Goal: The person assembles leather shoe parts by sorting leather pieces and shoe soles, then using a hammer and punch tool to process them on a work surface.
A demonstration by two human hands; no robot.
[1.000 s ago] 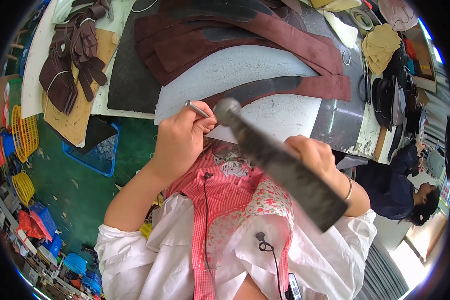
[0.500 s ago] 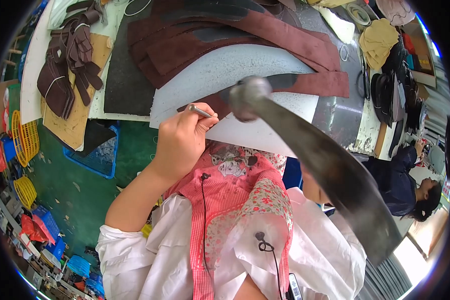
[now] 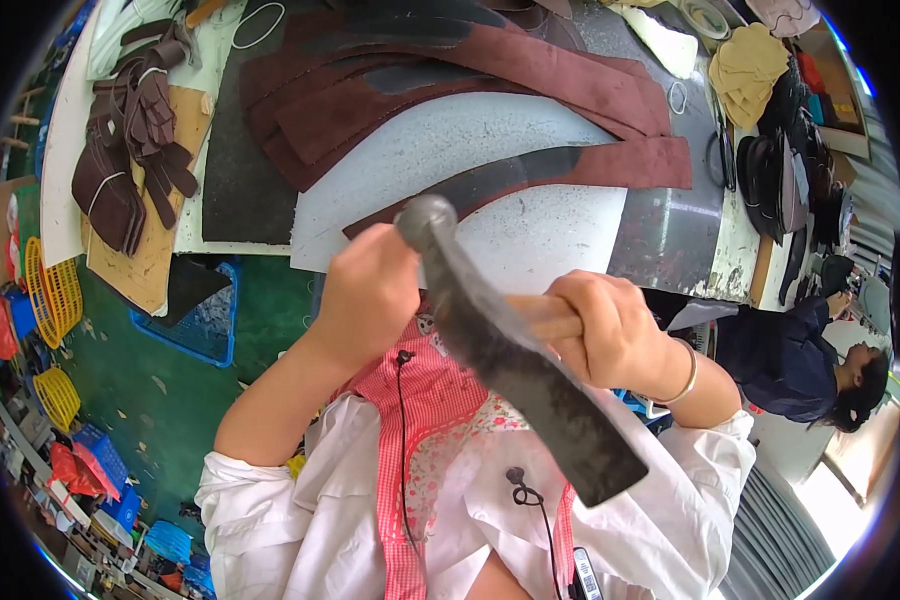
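My right hand [image 3: 610,330] grips the wooden handle of a hammer [image 3: 515,365]. Its dark metal head is raised close to the camera, with the round face toward my left hand [image 3: 370,285]. That hand is closed at the near edge of a white board [image 3: 560,235]; the hammer head covers its fingertips and the metal punch it held a moment earlier. On the board, just beyond my hands, lies a curved dark-red leather strip [image 3: 610,168] with a black patch. More such strips [image 3: 530,60] are stacked behind it.
Bundles of brown leather pieces [image 3: 120,190] lie at the table's left, tan pieces [image 3: 748,75] and black pieces [image 3: 770,190] at its right. Blue [image 3: 232,310] and yellow baskets [image 3: 55,290] stand on the green floor. Another person [image 3: 785,360] is at the right.
The hammer has swung left and nearer, its round face now over my left fingertips. My right hand has come into plain view. The punch is now hidden.
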